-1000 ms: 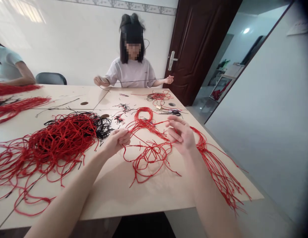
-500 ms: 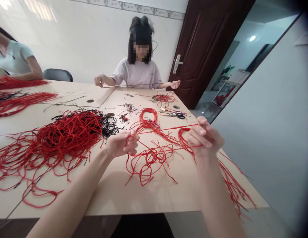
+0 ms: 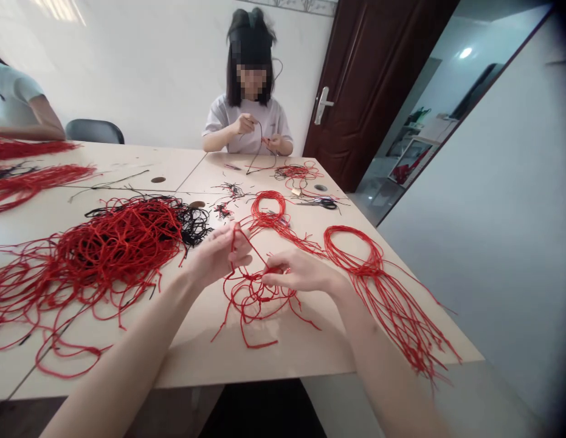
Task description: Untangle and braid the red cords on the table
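A red cord (image 3: 254,246) runs between my two hands above the table. My left hand (image 3: 223,252) is closed on it, the cord looped over the fingers and hanging down at the palm. My right hand (image 3: 296,271) pinches the same cord a short way to the right, fingertips pointing left. Just under the hands lies a small loose tangle of red cords (image 3: 259,304) with knots and free ends. Left of my left hand spreads a big heap of red cords (image 3: 118,243), with black cords (image 3: 196,225) along its far right side.
A looped red bundle (image 3: 376,267) lies right of my right arm, another (image 3: 269,210) farther off. Black-handled scissors (image 3: 326,204) lie near the right edge. Cord scraps (image 3: 230,191) are scattered mid-table. Across sits a person (image 3: 248,121) handling dark cord; another person (image 3: 25,100) sits at left.
My right hand has come left and down, close to my left hand; the cord stretched wide between them is now short. The person across has brought both hands together.
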The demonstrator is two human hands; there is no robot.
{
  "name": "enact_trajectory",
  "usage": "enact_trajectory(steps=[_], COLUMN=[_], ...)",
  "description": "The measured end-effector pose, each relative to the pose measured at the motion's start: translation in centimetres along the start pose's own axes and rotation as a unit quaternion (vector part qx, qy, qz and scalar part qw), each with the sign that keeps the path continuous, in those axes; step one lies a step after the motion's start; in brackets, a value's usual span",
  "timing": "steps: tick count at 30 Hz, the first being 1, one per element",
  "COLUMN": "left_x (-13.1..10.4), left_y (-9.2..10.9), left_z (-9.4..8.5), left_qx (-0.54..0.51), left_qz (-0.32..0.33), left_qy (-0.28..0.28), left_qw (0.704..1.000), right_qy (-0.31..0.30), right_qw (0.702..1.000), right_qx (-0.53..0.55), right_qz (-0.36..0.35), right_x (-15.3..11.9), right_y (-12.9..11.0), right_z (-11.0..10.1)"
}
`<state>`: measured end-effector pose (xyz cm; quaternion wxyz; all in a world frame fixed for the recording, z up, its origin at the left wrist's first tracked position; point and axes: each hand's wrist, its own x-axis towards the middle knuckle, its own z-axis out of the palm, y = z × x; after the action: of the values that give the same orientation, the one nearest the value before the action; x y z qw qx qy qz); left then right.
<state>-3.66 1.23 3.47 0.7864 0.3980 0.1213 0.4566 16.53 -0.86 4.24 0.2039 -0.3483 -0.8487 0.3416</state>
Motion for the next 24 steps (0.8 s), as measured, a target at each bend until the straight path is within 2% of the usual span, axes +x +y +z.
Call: enact_trajectory(steps=[3, 5, 7, 11, 16, 18, 21, 24], left_x=[0.6, 1.1, 1.5, 1.6, 1.3, 1.3, 1.4, 1.4], left_y=[0.3, 0.1, -0.4, -0.6, 0.1, -0.1, -1.0, -1.6], left_z=[-0.2, -0.3, -0.5, -0.7, -0.8, -0.7, -0.7, -0.7], left_qx=[0.004, 0.027, 0.037, 0.02, 0.028, 0.052, 0.091, 0.12], left_qz=[0.036, 0.034, 0.019, 0.009, 0.022, 0.004, -0.025, -0.04], left_qy=[0.113, 0.191, 0.225, 0.211, 0.184, 0.17, 0.157, 0.149], left_qw=[0.993, 0.981, 0.973, 0.977, 0.982, 0.984, 0.983, 0.981], right_qy=[0.045, 0.09, 0.127, 0.205, 0.444, 0.511, 0.553, 0.559], right_qw=[0.991, 0.976, 0.965, 0.94, 0.865, 0.837, 0.814, 0.81], right_qx=[0.127, 0.197, 0.229, 0.275, 0.231, 0.194, 0.175, 0.174], right_qz=[-0.013, -0.012, -0.009, 0.002, -0.034, -0.033, -0.025, -0.03], right_x=[-0.9, -1.6, -2.2, -2.7, -2.0, -1.6, -1.4, -1.6], right_y=[0.2, 0.3, 0.4, 0.8, 0.6, 0.4, 0.3, 0.6], right_z=[-1.3, -2.1, -2.6, -2.9, -2.8, -2.6, -2.4, -2.6])
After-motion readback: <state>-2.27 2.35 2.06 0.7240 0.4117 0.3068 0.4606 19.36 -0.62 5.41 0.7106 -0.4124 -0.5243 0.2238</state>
